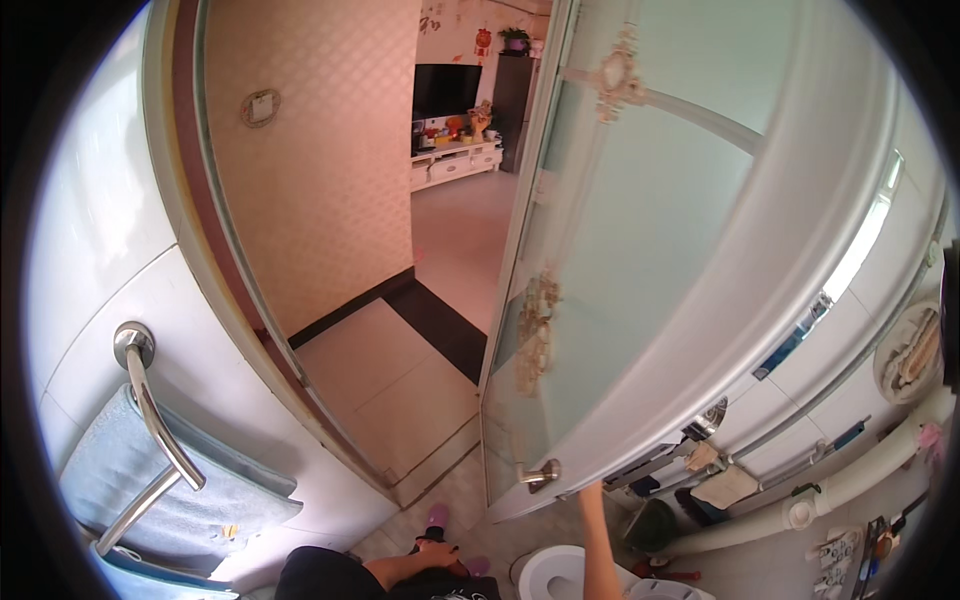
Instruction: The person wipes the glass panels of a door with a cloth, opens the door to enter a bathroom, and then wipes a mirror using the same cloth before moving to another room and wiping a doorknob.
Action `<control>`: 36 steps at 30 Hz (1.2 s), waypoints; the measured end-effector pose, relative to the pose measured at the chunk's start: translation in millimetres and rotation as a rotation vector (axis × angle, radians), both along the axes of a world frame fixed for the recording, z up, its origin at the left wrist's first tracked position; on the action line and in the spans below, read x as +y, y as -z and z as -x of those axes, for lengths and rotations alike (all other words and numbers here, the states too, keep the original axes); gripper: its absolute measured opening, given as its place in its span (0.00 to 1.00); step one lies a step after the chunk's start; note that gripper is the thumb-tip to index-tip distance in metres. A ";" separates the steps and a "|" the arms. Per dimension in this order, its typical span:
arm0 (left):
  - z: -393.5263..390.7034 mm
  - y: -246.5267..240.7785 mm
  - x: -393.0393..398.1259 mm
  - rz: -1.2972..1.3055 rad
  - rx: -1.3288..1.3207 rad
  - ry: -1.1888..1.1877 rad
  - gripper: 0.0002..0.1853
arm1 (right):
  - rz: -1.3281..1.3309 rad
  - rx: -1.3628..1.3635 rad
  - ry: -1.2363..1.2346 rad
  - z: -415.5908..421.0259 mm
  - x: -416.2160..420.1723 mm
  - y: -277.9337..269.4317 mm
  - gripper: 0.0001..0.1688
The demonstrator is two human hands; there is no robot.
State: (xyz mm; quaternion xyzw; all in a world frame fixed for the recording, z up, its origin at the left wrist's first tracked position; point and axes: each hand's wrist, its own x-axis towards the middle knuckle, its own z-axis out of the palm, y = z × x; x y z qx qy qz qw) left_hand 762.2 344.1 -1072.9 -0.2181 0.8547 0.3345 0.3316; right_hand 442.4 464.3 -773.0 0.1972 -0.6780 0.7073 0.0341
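A white-framed door (652,390) with frosted glass panels and gold ornaments stands swung open in front of me. My right hand (591,491) is at the door's lower edge, beside the metal lever handle (540,476); its fingers are mostly hidden there. Low in front of my body is my left hand (439,555), fingers curled, next to something dark. Whether it grips that dark thing is too small to tell. Pink slippers (438,515) show on the floor just beyond it.
Blue towels (172,457) hang from a chrome towel bar (146,390) on the left. A white toilet (547,570) is close below my right arm. White pipes (825,495) and cleaning tools line the right wall. Through the doorway are a tiled floor (390,360), a television (446,90) and a white cabinet (457,161).
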 end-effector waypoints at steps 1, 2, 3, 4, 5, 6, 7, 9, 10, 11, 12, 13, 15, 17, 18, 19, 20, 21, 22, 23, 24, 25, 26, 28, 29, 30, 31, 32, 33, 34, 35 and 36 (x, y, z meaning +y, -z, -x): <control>0.7 -2.0 -3.2 0.001 -0.016 0.005 0.35 | 0.012 -0.019 -0.026 -8.7 -4.8 3.7 0.17; 0.0 -4.1 -6.4 0.003 -0.033 0.013 0.36 | 0.026 -0.049 -0.055 -19.6 -10.1 8.1 0.17; 2.9 -8.0 -10.0 0.006 -0.044 0.028 0.38 | 0.051 -0.084 -0.092 -30.8 -19.9 13.1 0.17; 6.1 -13.6 -9.5 0.036 -0.062 0.043 0.36 | 0.082 -0.135 -0.132 -41.8 -32.0 18.7 0.17; 9.0 -19.6 -6.3 0.070 -0.076 0.064 0.34 | 0.099 -0.200 -0.163 -51.0 -44.2 21.6 0.17; 11.8 -25.6 -2.9 0.102 -0.090 0.080 0.33 | 0.103 -0.300 -0.180 -58.9 -56.7 23.7 0.17; 12.9 -28.8 -1.2 0.113 -0.091 0.095 0.32 | 0.085 -0.457 -0.182 -69.1 -65.9 20.1 0.18; 26.4 -34.6 -6.0 0.123 -0.028 0.114 0.31 | 0.086 -0.698 -0.195 -89.8 -85.8 5.9 0.19; 32.1 -37.8 -7.1 0.123 0.008 0.125 0.30 | 0.105 -0.783 -0.209 -100.1 -96.5 -3.3 0.18; 39.8 -43.3 -7.9 0.124 0.047 0.149 0.30 | 0.082 -0.762 -0.299 -101.8 -101.4 3.1 0.14; 44.2 -46.2 -9.9 0.119 0.082 0.153 0.29 | 0.075 -0.779 -0.287 -113.0 -112.7 -5.7 0.13; 48.0 -48.9 -10.1 0.108 0.117 0.153 0.29 | 0.066 -0.794 -0.278 -126.6 -123.6 -18.8 0.13; 56.8 -56.8 -11.5 0.086 0.186 0.169 0.28 | 0.055 -0.787 -0.270 -139.3 -146.5 -14.1 0.13; 62.9 -60.3 -13.7 0.051 0.245 0.170 0.27 | 0.010 -0.852 -0.385 -148.7 -160.4 -16.1 0.12; 66.9 -64.1 -16.2 0.033 0.274 0.169 0.27 | -0.011 -0.881 -0.443 -150.2 -168.3 -15.9 0.12; 68.4 -66.4 -17.9 0.020 0.300 0.173 0.26 | 0.047 -0.893 -0.498 -153.7 -177.8 -8.6 0.12; 71.8 -68.4 -17.9 0.000 0.324 0.177 0.26 | 0.104 -0.902 -0.552 -157.9 -187.0 -1.7 0.13; 72.7 -71.3 -20.2 -0.011 0.344 0.178 0.25 | 0.166 -0.914 -0.612 -163.4 -197.7 8.0 0.14; 73.0 -73.8 -22.4 -0.025 0.363 0.180 0.25 | 0.193 -0.942 -0.718 -165.6 -206.4 15.5 0.18; 74.2 -76.4 -24.4 -0.036 0.379 0.182 0.25 | 0.109 -0.922 -0.792 -167.5 -208.1 23.7 0.19; 72.9 -79.3 -27.7 -0.048 0.393 0.177 0.25 | 0.026 -0.902 -0.870 -172.3 -212.3 30.5 0.21; 76.6 -80.7 -27.2 -0.066 0.416 0.179 0.24 | -0.063 -0.873 -0.935 -175.3 -212.8 37.7 0.22; 77.5 -82.9 -29.4 -0.076 0.432 0.187 0.24 | -0.059 -0.773 -0.972 -182.1 -202.6 46.8 0.25; 78.7 -88.9 -29.2 -0.098 0.472 0.182 0.24 | -0.156 -0.864 -1.004 -178.2 -183.3 92.9 0.24; 77.6 -88.2 -29.0 -0.114 0.491 0.171 0.24 | -0.188 -0.885 -1.021 -177.2 -169.8 114.1 0.24; 76.0 -86.0 -27.6 -0.130 0.510 0.160 0.23 | -0.229 -0.868 -1.011 -172.1 -153.2 130.6 0.25; 74.8 -84.3 -25.4 -0.150 0.537 0.147 0.23 | -0.271 -0.840 -0.991 -165.8 -134.6 144.9 0.26; 70.7 -81.8 -24.1 -0.160 0.570 0.114 0.23 | -0.321 -0.802 -0.968 -160.4 -116.8 155.8 0.27; 70.0 -81.8 -20.4 -0.175 0.628 0.108 0.23 | -0.351 -0.747 -0.914 -150.2 -96.6 162.7 0.27; 68.6 -79.0 -18.7 -0.169 0.718 0.107 0.23 | -0.387 -0.675 -0.867 -146.6 -78.6 169.7 0.28; 67.5 -70.3 -18.3 -0.145 0.822 0.120 0.23 | -0.425 -0.590 -0.820 -144.1 -63.1 174.1 0.29; 69.2 -54.9 -20.9 -0.042 0.960 0.202 0.16 | -0.466 -0.511 -0.772 -141.4 -47.3 176.2 0.30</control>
